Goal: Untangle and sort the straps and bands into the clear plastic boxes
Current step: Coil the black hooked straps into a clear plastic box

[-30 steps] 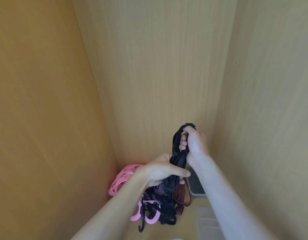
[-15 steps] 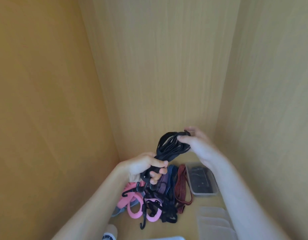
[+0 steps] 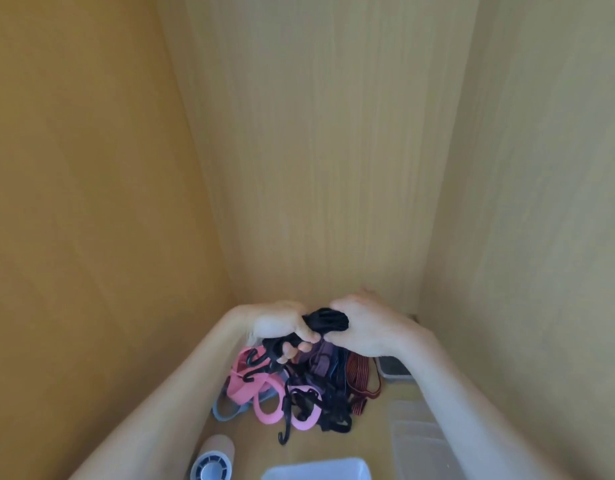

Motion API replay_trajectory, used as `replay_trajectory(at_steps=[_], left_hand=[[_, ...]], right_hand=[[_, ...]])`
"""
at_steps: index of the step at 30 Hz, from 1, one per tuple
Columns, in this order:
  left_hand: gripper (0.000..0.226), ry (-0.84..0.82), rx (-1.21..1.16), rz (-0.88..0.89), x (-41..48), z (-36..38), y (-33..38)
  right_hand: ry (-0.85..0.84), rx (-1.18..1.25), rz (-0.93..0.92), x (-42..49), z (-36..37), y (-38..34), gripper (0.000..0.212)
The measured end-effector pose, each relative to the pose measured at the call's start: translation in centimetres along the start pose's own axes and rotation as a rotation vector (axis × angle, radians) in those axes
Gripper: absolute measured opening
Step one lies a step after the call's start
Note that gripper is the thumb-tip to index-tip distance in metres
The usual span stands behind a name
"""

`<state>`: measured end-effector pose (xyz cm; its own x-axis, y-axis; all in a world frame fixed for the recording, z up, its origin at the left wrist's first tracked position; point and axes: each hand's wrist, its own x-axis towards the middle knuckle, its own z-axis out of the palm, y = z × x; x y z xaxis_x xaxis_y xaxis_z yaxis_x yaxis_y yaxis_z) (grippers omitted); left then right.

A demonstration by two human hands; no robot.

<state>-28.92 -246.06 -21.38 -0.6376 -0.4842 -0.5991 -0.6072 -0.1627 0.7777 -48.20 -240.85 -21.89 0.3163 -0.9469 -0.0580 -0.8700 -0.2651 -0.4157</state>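
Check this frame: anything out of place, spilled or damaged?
Nothing spilled or damaged. The tangled pile of pink, purple, black and striped bands lies loose on the shelf floor, outside the clear boxes. The left hand and right hand grip a bunched black strap above it. A roll lies on its side near the front.

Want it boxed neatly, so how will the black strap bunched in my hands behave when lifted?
Probably floppy: the black strap is scrunched small between the left hand and right hand. Its hooks dangle by the tangled pile, so they may snag.
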Motion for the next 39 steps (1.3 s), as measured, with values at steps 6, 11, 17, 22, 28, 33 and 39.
replay_trajectory(at_steps=[6,11,17,22,28,33,39], left_hand=[[0.009,0.179,-0.244,0.174,1.4,0.4,-2.3],[0.010,0.360,-0.546,0.283,2.6,1.9,-2.5],[0.023,0.493,-0.898,0.377,4.0,5.0,-1.7],[0.038,0.385,-1.092,0.411,3.8,6.1,-2.1],[0.038,0.471,-1.099,0.485,4.1,6.6,-2.1],[0.035,0.521,-1.216,0.421,4.3,6.2,-2.4],[0.031,0.569,-1.234,0.342,4.5,5.4,-3.7]], right_hand=[[0.110,0.437,0.107,-0.4,2.3,1.1,0.015],[0.272,0.641,0.105,0.0,4.8,0.7,0.019],[0.477,0.689,0.164,0.3,7.9,-1.9,0.042],[0.387,0.796,0.189,-0.5,8.1,-2.7,0.072],[0.334,1.180,0.122,-0.8,7.7,-3.7,0.097],[0.438,1.321,0.051,-1.3,8.4,-3.9,0.096],[0.500,1.323,-0.069,-3.0,10.6,-3.8,0.084]])
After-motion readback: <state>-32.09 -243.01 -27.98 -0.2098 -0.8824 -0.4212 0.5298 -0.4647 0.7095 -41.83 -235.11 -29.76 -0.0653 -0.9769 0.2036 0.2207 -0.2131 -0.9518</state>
